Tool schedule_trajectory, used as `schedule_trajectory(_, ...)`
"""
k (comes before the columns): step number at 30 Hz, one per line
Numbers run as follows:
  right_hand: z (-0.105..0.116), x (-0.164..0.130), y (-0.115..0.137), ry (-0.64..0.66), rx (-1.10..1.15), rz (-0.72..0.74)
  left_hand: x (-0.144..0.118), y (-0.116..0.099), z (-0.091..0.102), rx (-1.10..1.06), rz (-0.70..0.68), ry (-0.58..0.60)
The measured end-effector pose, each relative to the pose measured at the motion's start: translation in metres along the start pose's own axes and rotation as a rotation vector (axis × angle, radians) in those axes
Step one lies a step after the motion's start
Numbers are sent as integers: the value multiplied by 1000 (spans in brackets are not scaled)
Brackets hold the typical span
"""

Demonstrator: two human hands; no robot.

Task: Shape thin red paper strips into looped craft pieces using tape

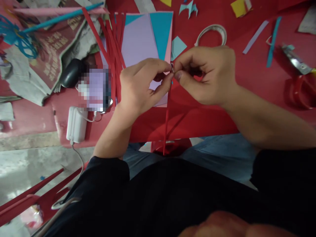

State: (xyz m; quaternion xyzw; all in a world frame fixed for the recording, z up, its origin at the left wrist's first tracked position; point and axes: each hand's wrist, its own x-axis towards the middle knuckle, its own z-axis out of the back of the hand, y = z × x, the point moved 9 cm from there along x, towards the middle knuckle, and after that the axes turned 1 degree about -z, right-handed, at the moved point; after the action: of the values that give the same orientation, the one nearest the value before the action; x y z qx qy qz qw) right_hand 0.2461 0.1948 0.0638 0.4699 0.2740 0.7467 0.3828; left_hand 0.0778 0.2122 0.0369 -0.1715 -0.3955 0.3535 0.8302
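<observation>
A red table [212,112] strewn with paper scraps fills the view; above its near edge the left hand [140,87] and right hand [204,75] meet, fingertips pinched shut on the top of a red paper strip [167,121] hanging straight down past the edge; lilac and teal sheets [145,36] lie just behind; a tape roll [211,33] sits farther back.

Your left hand [140,87] and right hand [207,75] pinch the top end of a thin red paper strip [167,125], which hangs straight down over the red table [247,82], just in front of stacked coloured paper sheets [143,39].
</observation>
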Motion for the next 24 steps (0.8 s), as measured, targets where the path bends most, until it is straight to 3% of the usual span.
schedule_trajectory(10,0,-2,-3,16,21,-98,-2,-8,2,60,-127,-7)
schedule_trajectory(19,-1,-4,4,-7,2,13,-9,-14,-1,82,-19,-8)
schedule_trajectory(24,-5,-8,-3,-44,24,-49,-10,-15,-3,-9,74,-70)
